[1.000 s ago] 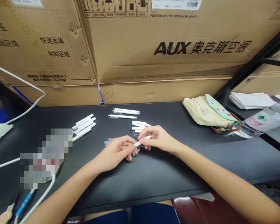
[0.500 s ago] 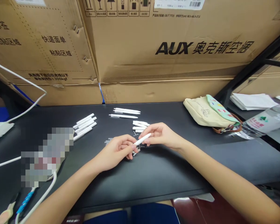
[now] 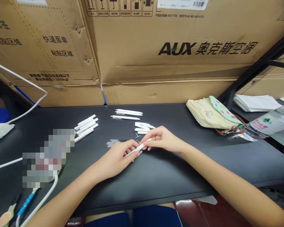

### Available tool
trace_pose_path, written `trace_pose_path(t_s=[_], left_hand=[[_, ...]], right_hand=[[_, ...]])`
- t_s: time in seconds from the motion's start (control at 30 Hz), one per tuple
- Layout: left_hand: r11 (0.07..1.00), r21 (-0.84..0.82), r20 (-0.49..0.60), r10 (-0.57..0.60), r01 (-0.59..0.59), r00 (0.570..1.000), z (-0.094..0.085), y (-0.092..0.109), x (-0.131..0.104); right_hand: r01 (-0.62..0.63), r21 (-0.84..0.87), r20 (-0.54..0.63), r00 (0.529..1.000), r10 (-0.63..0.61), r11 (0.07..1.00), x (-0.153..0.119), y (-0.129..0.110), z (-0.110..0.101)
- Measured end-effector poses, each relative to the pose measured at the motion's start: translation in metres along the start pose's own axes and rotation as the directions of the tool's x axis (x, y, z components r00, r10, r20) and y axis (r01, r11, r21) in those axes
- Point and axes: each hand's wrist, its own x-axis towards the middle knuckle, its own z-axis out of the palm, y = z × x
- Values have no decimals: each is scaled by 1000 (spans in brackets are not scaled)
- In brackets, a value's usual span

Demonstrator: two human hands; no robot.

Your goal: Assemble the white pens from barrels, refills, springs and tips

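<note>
From the head camera, your left hand [image 3: 120,155] grips the near-left part of a white pen [image 3: 139,147], while your right hand [image 3: 159,138] pinches its far-right end. The pen's long axis slants from near left to far right, bridging your hands, so neither is nearer. White barrels [image 3: 142,129] lie just far of your right fingers; thin refills [image 3: 112,143] lie just far of your left hand.

The held pen [image 3: 140,147] is white; I read the same white on the barrels [image 3: 87,125] at left and the pens [image 3: 130,112] on the far side. Worktop [image 3: 175,176]: black. Carton [image 3: 180,28], far: brown, black print. Pouch [image 3: 200,113], far right: cream, mint-green flap [image 3: 223,111] with multicoloured motifs, brown strap [image 3: 223,131]. Cable [image 3: 47,190], near left: white; spiral wrap [image 3: 26,203]: blue
</note>
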Motion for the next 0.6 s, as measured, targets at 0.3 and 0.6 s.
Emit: trace_pose_path(t_s=[0.3, 0.6], left_hand=[[1000, -4, 43, -6, 6, 999, 2, 2, -2], [997, -79, 21, -2, 3, 1000, 1, 3, 0]], right_hand=[[-44, 13, 8, 999, 44, 999, 1, 1, 2], [-17, 17, -24, 1000, 17, 1000, 1, 1, 1]])
